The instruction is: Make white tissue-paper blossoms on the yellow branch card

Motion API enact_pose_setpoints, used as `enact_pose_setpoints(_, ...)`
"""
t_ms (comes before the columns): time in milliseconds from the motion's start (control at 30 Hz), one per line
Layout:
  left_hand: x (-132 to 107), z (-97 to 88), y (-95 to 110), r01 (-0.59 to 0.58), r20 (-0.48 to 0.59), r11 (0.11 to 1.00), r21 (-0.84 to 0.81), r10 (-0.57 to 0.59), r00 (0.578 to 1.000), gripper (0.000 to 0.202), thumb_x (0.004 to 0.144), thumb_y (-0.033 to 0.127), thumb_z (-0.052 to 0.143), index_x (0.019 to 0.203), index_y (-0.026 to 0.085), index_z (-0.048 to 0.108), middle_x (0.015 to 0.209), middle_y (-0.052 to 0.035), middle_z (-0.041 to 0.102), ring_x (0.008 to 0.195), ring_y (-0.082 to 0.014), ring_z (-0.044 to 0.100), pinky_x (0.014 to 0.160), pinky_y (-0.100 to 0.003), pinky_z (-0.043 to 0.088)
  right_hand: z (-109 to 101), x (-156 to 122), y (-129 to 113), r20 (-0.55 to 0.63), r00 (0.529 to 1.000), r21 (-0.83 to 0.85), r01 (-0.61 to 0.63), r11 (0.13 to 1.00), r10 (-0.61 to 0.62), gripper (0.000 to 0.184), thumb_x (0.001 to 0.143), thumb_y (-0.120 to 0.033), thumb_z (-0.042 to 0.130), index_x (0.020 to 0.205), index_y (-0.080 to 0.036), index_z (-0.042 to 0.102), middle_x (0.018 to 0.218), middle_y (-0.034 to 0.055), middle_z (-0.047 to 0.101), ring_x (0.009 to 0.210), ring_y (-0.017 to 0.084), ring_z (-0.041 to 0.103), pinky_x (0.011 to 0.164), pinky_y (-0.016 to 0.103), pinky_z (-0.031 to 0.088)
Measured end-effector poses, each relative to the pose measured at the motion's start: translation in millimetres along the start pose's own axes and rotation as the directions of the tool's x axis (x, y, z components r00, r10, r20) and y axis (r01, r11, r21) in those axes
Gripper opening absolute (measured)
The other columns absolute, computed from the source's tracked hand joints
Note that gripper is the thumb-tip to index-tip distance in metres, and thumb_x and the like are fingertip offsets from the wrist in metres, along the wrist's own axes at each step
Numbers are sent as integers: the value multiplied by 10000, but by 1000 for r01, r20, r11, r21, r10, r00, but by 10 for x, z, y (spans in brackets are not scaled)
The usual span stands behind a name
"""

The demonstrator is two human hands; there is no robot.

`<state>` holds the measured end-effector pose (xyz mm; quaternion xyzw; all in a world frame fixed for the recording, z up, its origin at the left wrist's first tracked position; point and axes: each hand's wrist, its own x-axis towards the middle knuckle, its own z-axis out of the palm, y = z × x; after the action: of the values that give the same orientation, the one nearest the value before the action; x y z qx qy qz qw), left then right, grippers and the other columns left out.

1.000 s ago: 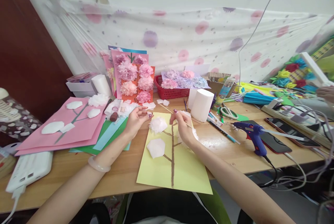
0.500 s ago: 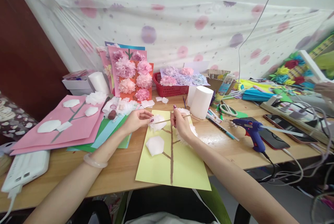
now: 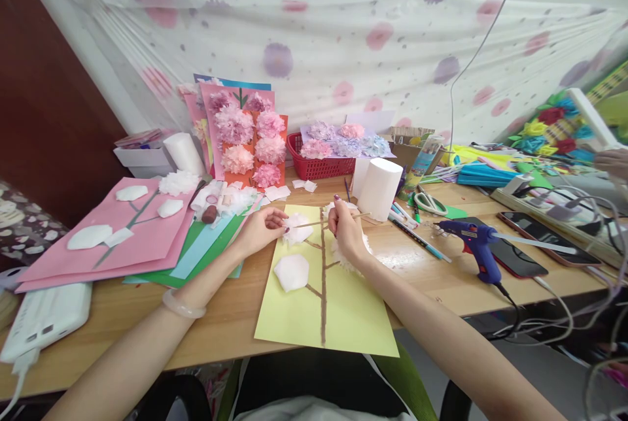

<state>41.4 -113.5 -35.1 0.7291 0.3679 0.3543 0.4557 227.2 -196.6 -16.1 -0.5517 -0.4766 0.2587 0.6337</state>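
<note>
A sheet of yellow paper (image 3: 356,316) with a brown branch drawn on it lies in front of me. My right hand (image 3: 347,231) grips a thin wooden stick (image 3: 362,215) above its upper part, the tip pointing left. That tip reaches a ruffled white tissue paper flower (image 3: 297,233) at the upper left of the sheet. My left hand (image 3: 265,228) is closed in a pinch at this flower's left edge. Lower down sits a flat white tissue pad (image 3: 292,272). More ruffled white tissue (image 3: 350,256) on the right is partly covered by my right hand.
Pink sheets (image 3: 147,231) with white pads lie left. A toilet roll (image 3: 379,189), pens (image 3: 417,238), scissors (image 3: 430,204), a blue glue gun (image 3: 473,238) and phones (image 3: 544,238) are to the right. Behind stands a red basket (image 3: 318,167). Another person's hand (image 3: 611,163) shows far right.
My right hand has shifted slightly right, its fist turned over the stick, and the stick's tip has moved right. My left hand remains at the flower's edge.
</note>
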Motion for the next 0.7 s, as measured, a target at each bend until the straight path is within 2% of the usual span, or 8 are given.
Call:
enact_pose_setpoints(200,-4,18,-2,3,-6,1000,0,-3,1000,297,579,225,741,843,168,619,710,-12,663,653,-150,620,638,-283,506,-21,-15,6,20,999,48,49,998,-50,623,911,-415,364,318,-230,321,333,-20,288,377,109,305,460,282,286)
enact_pose_setpoints(400,-16,45,12,-2,-22,1000,3,2,1000,278,593,186,712,851,169,610,713,-7,652,641,-142,612,633,-277,498,13,-50,-10,81,995,-8,67,998,-66,619,929,-422,327,343,-225,350,350,-14,331,399,113,351,479,279,298)
enact_pose_setpoints(700,-4,37,-35,-22,26,999,24,21,999,286,639,198,687,905,159,591,757,-20,634,680,-150,607,675,-293,498,33,-69,9,111,992,-61,66,996,-59,624,934,-445,324,353,-222,363,362,-15,341,413,114,365,492,276,303)
